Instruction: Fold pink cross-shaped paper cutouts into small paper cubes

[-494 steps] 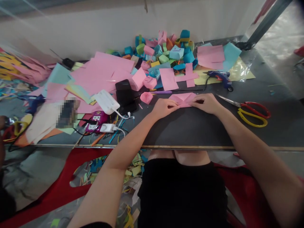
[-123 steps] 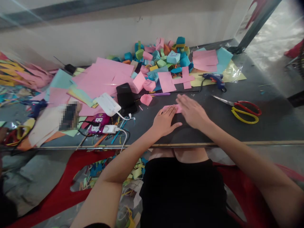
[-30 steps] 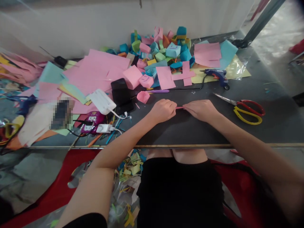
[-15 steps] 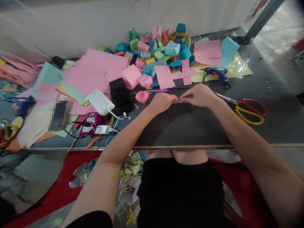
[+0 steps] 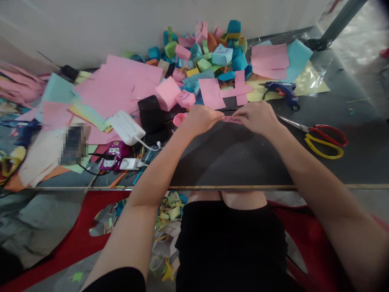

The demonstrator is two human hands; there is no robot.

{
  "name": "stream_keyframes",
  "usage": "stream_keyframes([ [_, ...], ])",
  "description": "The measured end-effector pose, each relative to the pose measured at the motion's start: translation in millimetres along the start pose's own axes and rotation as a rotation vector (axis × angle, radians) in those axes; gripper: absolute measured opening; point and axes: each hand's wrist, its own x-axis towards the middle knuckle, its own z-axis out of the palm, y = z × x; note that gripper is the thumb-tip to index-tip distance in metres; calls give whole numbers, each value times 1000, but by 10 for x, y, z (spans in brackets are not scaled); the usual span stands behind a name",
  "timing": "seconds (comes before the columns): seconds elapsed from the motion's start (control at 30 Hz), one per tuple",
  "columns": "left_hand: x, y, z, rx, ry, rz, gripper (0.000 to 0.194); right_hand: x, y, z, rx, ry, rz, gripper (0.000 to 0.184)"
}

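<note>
A narrow pink paper strip (image 5: 227,119) is pinched between my two hands, just above the dark table (image 5: 225,162). My left hand (image 5: 203,120) grips its left end, fingers closed. At the other end my right hand (image 5: 255,117) has thumb and fingertips pressed together on the paper. Much of the strip is hidden by my fingers. Beside my left hand sits a small folded pink paper piece (image 5: 179,119). Beyond my hands lie a pink paper sheet (image 5: 211,93) and a pink paper cross (image 5: 240,87).
Scissors (image 5: 322,136) with red and yellow handles lie right of my right hand, a blue glue gun (image 5: 282,91) behind them. Folded paper boxes (image 5: 221,54) are heaped by the wall. A white power bank (image 5: 127,126) and a purple power socket (image 5: 117,153) stand left, with cables.
Both hands have shifted slightly away from me, and my left hand now covers the purple pen and part of the small pink piece. The strip shows a little more between my fingertips.
</note>
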Motion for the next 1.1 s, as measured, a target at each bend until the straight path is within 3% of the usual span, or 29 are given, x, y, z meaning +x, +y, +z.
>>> stream_keyframes([
  [0.13, -39, -92, -66, -35, 59, -18, 40, 16, 120, -25, 57, 54, -15, 26],
  [0.3, -63, -91, -61, -76, 34, -68, 40, -27, 193, -108, 137, 60, 5, 25],
  [0.43, -70, -90, -55, -179, 67, -124, 45, -38, 244, -134, 325, 197, 109, 25],
  [0.57, -72, -81, 2, -243, 167, -228, 49, 9, 361, 30, 578, 385, 197, 37],
  [0.73, -40, 53, 148, -330, 300, -297, 43, 74, 295, 259, 865, 419, 293, 61],
  [0.97, -30, -7, 430, -138, 551, -135, 63, 91, 86, 274, 1194, 557, 181, 51],
  [1.1, -55, -101, 514, -87, 566, -94, 68, 96, 103, 267, 1248, 575, 213, 43],
])
